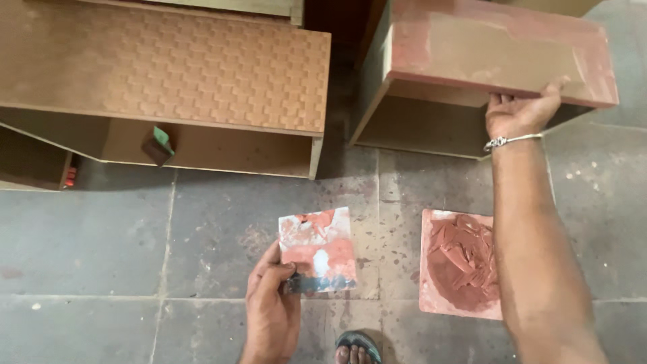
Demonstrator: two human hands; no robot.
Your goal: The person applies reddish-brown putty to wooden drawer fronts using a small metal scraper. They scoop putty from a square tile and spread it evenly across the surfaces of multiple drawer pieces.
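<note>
My left hand grips a flat square scraper blade smeared with reddish-brown putty, held above the grey stone floor. My right hand reaches out and grasps the front edge of a small wooden box cabinet whose top is coated in reddish putty; a metal bracelet sits on that wrist. A square board loaded with a mound of the same red putty lies on the floor under my right forearm.
A larger wooden cabinet with a woven-pattern top stands at the upper left, a small green-topped block inside its open cavity. A gap separates the two cabinets. My sandalled foot shows at the bottom edge.
</note>
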